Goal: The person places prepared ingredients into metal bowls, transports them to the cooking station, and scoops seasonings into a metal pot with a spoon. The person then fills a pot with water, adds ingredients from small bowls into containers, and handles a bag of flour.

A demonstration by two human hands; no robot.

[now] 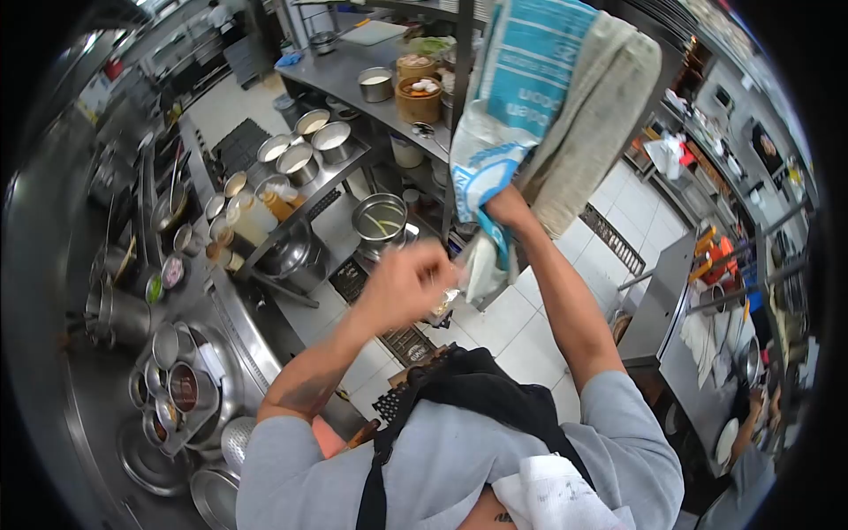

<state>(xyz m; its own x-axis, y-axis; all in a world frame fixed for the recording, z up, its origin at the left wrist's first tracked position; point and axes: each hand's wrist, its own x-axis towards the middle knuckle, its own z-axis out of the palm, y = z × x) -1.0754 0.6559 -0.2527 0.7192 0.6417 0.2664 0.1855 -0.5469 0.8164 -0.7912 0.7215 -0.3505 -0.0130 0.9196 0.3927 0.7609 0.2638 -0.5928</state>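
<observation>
In the head view, a blue and white printed sack [530,71] hangs beside the metal shelf post. My right hand [507,208] is closed around its gathered lower part, and a crumpled pale end [484,265] dangles below. A stained grey-beige cloth [596,119] hangs close to the right of the sack. My left hand [405,284] is raised in front of my chest, a little left of the dangling end. Its fingers are curled and blurred by motion. Something small and shiny shows at the fingertips, too unclear to name.
Metal pots [299,162] stand on the counter to the left, near squeeze bottles [252,216]. A deep pot [380,216] sits lower down ahead. Bamboo steamers [418,99] stand on the shelf counter. At right is a steel table [658,300]; another person's arm [749,428] shows beyond.
</observation>
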